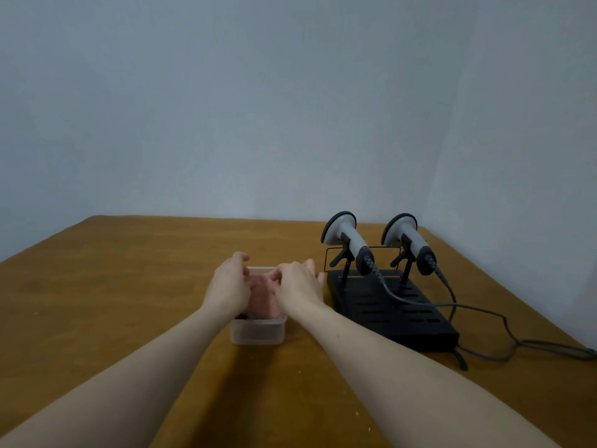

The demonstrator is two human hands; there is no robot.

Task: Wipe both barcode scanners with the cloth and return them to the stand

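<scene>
Two grey barcode scanners stand side by side on a black stand [403, 315] at the right of the table: the left scanner [347, 242] and the right scanner [408, 242], each with a grey cable. In the middle a pink cloth [263, 297] lies in a clear plastic container [258, 331]. My left hand [227, 286] and my right hand [298, 282] are both over the container with curled fingers on the cloth. How firmly either hand holds the cloth is hidden.
The brown wooden table [113, 302] meets a pale wall at the back and right. The scanner cables [517, 344] trail across the table to the right edge.
</scene>
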